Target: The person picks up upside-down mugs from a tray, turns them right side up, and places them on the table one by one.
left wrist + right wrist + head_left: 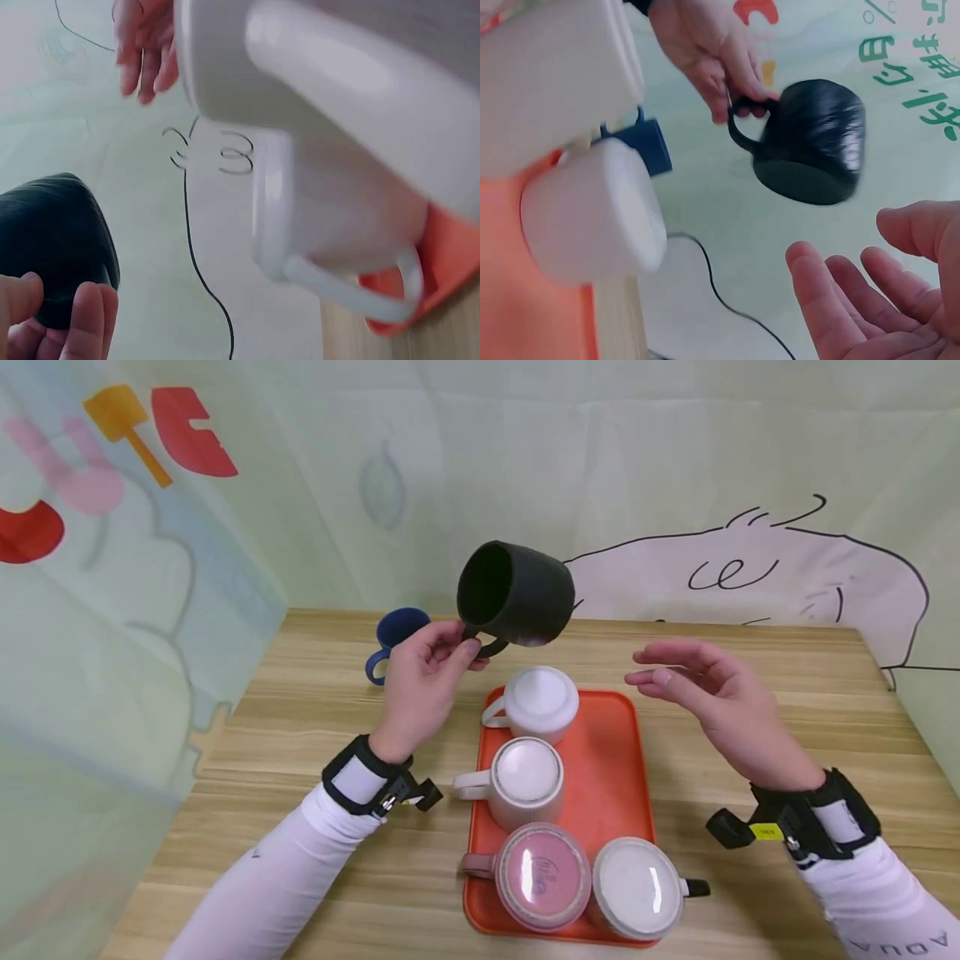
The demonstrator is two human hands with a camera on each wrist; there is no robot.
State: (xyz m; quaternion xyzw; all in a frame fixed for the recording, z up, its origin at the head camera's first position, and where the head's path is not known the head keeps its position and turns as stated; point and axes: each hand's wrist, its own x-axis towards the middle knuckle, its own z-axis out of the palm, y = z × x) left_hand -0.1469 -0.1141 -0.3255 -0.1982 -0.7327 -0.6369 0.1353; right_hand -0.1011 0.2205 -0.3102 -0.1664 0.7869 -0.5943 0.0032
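Observation:
A black mug (536,593) is held up in the air by my left hand (423,685), which pinches its handle between thumb and fingers. The mug is tilted on its side, its mouth facing left in the head view. In the right wrist view the black mug (814,142) shows its base and ridged side. My right hand (712,706) hovers to the right with fingers loosely bent and nothing in them. Below the mug, a white mug (542,702) stands upside down at the far end of an orange tray (607,760).
On the tray, a ribbed white mug (527,777), a pink mug (543,877) and a white mug with a black handle (637,889) are upside down. A blue mug (401,627) stands upright behind my left hand. A printed cloth (450,460) hangs behind the wooden table (300,710).

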